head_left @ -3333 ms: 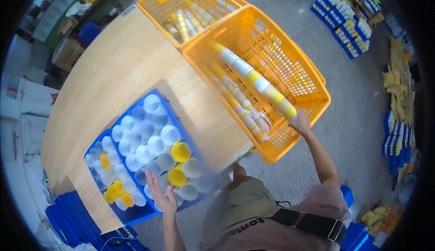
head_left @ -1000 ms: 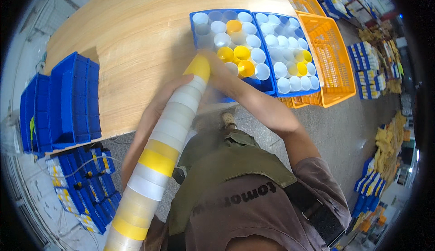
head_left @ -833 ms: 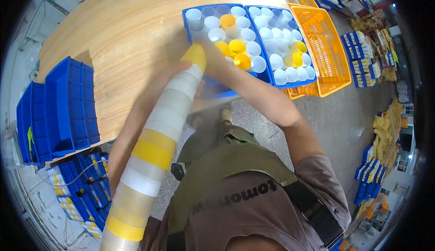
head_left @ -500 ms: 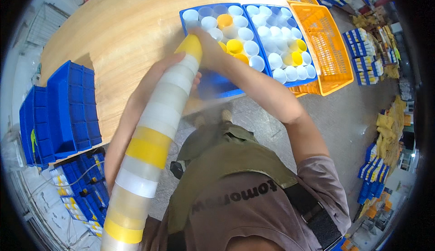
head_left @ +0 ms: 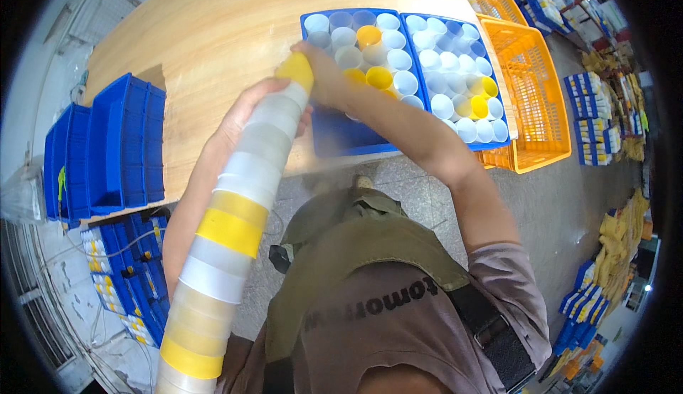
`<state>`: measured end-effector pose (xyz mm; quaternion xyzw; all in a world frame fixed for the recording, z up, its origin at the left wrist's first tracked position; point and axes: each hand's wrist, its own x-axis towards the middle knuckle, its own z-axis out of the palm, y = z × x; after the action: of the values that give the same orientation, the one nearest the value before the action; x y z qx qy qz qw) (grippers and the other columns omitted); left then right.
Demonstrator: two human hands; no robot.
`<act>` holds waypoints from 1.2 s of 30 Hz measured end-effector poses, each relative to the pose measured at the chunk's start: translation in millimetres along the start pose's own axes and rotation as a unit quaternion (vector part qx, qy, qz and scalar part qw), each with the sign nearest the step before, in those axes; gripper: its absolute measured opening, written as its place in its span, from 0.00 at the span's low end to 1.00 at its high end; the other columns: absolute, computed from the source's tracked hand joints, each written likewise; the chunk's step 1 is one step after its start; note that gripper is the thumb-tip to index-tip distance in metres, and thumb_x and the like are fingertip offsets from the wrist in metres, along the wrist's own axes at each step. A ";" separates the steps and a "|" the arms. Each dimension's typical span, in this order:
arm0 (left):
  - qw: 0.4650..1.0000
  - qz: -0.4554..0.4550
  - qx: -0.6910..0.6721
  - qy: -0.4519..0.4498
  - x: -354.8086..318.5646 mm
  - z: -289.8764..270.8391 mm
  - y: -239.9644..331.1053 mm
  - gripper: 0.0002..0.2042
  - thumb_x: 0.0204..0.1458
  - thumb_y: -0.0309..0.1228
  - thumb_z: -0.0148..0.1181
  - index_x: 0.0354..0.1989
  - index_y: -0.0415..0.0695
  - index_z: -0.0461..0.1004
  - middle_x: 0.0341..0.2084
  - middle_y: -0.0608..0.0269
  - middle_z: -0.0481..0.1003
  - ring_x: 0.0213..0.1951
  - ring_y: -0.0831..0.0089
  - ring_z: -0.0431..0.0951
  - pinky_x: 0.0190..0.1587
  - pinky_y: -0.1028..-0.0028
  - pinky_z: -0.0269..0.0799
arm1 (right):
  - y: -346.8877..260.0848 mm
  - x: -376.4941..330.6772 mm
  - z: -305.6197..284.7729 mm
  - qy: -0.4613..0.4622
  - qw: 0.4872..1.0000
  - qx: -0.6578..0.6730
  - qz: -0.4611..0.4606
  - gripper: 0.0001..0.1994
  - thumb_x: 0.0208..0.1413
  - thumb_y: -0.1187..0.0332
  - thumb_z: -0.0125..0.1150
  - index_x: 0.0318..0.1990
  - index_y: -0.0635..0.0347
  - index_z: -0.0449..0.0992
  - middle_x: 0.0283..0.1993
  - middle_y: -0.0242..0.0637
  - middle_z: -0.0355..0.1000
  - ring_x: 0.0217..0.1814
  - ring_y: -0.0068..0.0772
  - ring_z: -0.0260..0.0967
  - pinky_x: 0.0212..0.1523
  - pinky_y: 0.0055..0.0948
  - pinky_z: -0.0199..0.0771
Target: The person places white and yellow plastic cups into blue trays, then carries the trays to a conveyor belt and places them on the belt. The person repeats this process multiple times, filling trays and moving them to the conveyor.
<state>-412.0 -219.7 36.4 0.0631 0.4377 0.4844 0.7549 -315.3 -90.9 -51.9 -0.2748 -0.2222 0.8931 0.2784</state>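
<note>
A long stack of nested cups (head_left: 229, 233), white, translucent and yellow, slants from the lower left up toward the table. My left hand (head_left: 245, 109) is closed around its upper part, fingertips showing on the far side. At the upper end, my right hand (head_left: 324, 75) is closed on the end yellow cup (head_left: 297, 69); its fingers are partly hidden. Just beyond it lies a blue tray (head_left: 348, 134) with upright white, clear, yellow and orange cups; its near left part is bare. A second blue tray (head_left: 421, 63), filled with similar cups, adjoins it on the right.
The trays rest on a wooden table (head_left: 206, 45). Blue bins (head_left: 128, 145) stand on its left edge. Orange crates (head_left: 541, 102) are at the right. Blue trays of cups (head_left: 117, 266) are stacked below left, with more trays (head_left: 594, 120) on the floor at far right.
The table, trays and crates have shifted slightly right and down in the picture. Both hands stay on the stack in nearly the same place, the right a little farther from the tray cups.
</note>
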 end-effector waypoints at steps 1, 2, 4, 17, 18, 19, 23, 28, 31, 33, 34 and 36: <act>1.000 0.006 -0.017 -0.009 -1.4 1.6 0.5 0.24 0.49 0.40 0.64 0.47 0.33 0.68 0.29 0.49 0.75 0.29 0.63 0.78 0.32 0.70 0.80 | -5.0 0.3 6.4 -0.021 0.992 -0.108 -0.058 0.16 0.55 0.62 0.56 0.44 0.65 0.65 0.36 0.43 0.67 0.35 0.40 0.69 0.39 0.39 0.75; 0.999 0.020 -0.032 -0.002 -3.7 2.9 0.5 0.24 0.49 0.41 0.63 0.46 0.33 0.68 0.29 0.49 0.75 0.29 0.63 0.78 0.32 0.70 0.80 | -7.2 -3.0 12.7 -0.016 0.986 -0.132 -0.096 0.17 0.55 0.61 0.56 0.45 0.65 0.65 0.36 0.42 0.66 0.36 0.39 0.69 0.38 0.40 0.75; 0.998 0.059 -0.019 -0.010 -10.4 3.4 -1.8 0.22 0.51 0.40 0.63 0.46 0.34 0.69 0.28 0.52 0.75 0.26 0.65 0.78 0.30 0.71 0.79 | -11.0 -11.8 26.1 -0.004 0.985 -0.149 -0.086 0.19 0.55 0.58 0.58 0.46 0.64 0.65 0.37 0.41 0.66 0.37 0.37 0.69 0.37 0.40 0.74; 0.974 0.151 -0.110 0.132 -101.5 -127.0 -71.1 0.29 0.59 0.41 0.52 0.62 0.32 0.56 0.40 0.39 0.73 0.29 0.62 0.79 0.31 0.68 0.80 | 70.8 65.8 43.8 -0.027 0.905 -0.424 -0.029 0.23 0.57 0.54 0.59 0.53 0.60 0.69 0.46 0.45 0.70 0.45 0.37 0.71 0.45 0.37 0.73; 0.965 0.159 -0.140 0.156 -111.5 -140.1 -80.3 0.29 0.59 0.41 0.51 0.62 0.32 0.56 0.39 0.39 0.73 0.29 0.62 0.79 0.31 0.68 0.80 | 85.1 69.0 52.4 -0.063 0.853 -0.494 -0.159 0.26 0.57 0.53 0.60 0.56 0.61 0.67 0.46 0.47 0.70 0.44 0.39 0.72 0.42 0.37 0.74; 0.960 0.172 -0.157 0.158 -120.2 -151.4 -91.6 0.29 0.60 0.41 0.50 0.62 0.32 0.55 0.39 0.39 0.73 0.29 0.62 0.79 0.31 0.68 0.80 | 107.3 68.7 62.6 -0.059 0.781 -0.560 -0.270 0.29 0.56 0.52 0.61 0.59 0.61 0.65 0.47 0.49 0.69 0.42 0.41 0.73 0.40 0.38 0.75; 0.935 0.179 -0.240 0.188 -151.4 -189.8 -124.4 0.28 0.61 0.41 0.48 0.61 0.32 0.56 0.39 0.39 0.72 0.30 0.62 0.79 0.31 0.68 0.80 | 193.2 51.7 75.0 -0.133 0.621 -0.662 -0.398 0.38 0.53 0.49 0.63 0.66 0.63 0.58 0.52 0.53 0.66 0.48 0.48 0.71 0.44 0.43 0.73; 0.912 0.182 -0.281 0.237 -176.2 -216.2 -138.4 0.27 0.61 0.42 0.48 0.60 0.31 0.57 0.39 0.38 0.72 0.30 0.61 0.79 0.31 0.68 0.80 | 234.0 50.0 77.1 -0.216 0.478 -0.804 -0.282 0.36 0.50 0.51 0.66 0.62 0.62 0.61 0.51 0.50 0.66 0.52 0.49 0.67 0.48 0.46 0.69; 0.916 0.181 -0.286 0.214 -183.5 -229.8 -128.8 0.27 0.61 0.42 0.48 0.60 0.32 0.58 0.40 0.38 0.72 0.31 0.61 0.79 0.32 0.67 0.80 | 248.6 56.6 76.7 -0.200 0.572 -0.722 -0.334 0.34 0.49 0.52 0.66 0.59 0.62 0.63 0.53 0.48 0.66 0.52 0.50 0.67 0.50 0.48 0.67; 0.922 0.177 -0.291 0.183 -180.5 -234.6 -120.9 0.27 0.61 0.42 0.48 0.60 0.32 0.58 0.41 0.37 0.72 0.32 0.60 0.80 0.32 0.67 0.81 | 258.8 62.9 66.5 -0.155 0.586 -0.708 -0.364 0.32 0.49 0.53 0.66 0.57 0.62 0.65 0.52 0.48 0.66 0.51 0.51 0.67 0.51 0.49 0.66; 0.925 0.183 -0.279 0.181 -176.4 -235.5 -116.3 0.27 0.61 0.42 0.48 0.61 0.32 0.58 0.41 0.37 0.72 0.33 0.60 0.80 0.32 0.67 0.81 | 264.7 66.5 58.3 -0.141 0.588 -0.690 -0.398 0.31 0.49 0.54 0.66 0.57 0.62 0.66 0.52 0.47 0.66 0.51 0.51 0.67 0.51 0.50 0.66; 0.932 0.193 -0.244 0.187 -164.7 -233.4 -104.4 0.26 0.62 0.41 0.47 0.61 0.33 0.58 0.43 0.36 0.72 0.34 0.59 0.80 0.33 0.66 0.82 | 265.5 74.5 37.0 -0.229 0.518 -0.784 -0.256 0.28 0.50 0.54 0.64 0.54 0.63 0.68 0.52 0.50 0.67 0.52 0.51 0.67 0.54 0.52 0.63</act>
<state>-534.2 -480.6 -61.2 -0.1316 0.4190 0.7154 0.5434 -489.3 -251.8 -197.6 -0.0995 -0.9489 0.2801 0.1063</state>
